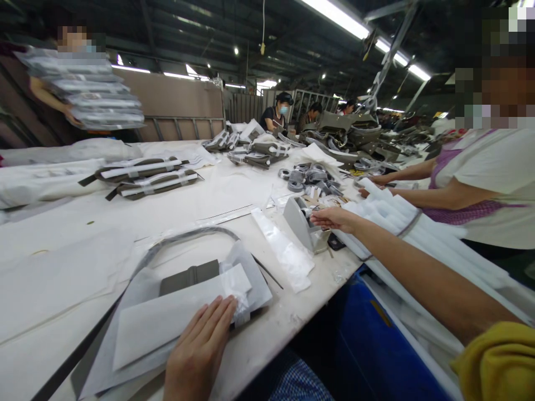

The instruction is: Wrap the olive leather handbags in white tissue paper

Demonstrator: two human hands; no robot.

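Observation:
My left hand [200, 348] lies flat, fingers extended, on a folded white paper sheet [167, 320]. Beneath the sheet is a dark grey-green bag [190, 278], partly wrapped in thin white tissue [102, 365]. The bag's handle [196, 231], covered in clear film, arches over the table behind it, and a dark strap [83, 348] trails off to the lower left. Clear tape [240, 303] shows near my left fingertips. My right arm reaches across to a grey tape dispenser [298, 223]. There my right hand [334, 219] has its fingers pinched together; anything between them is too small to make out.
A strip of clear plastic bags [284, 250] lies between my hands. White foam rolls [393, 223] and a blue bin [371, 334] are at the right. Wrapped bags [146, 175] and tape rolls [309, 177] sit farther back. Co-workers stand right [497, 184] and left, the latter carrying stacked packages [96, 92].

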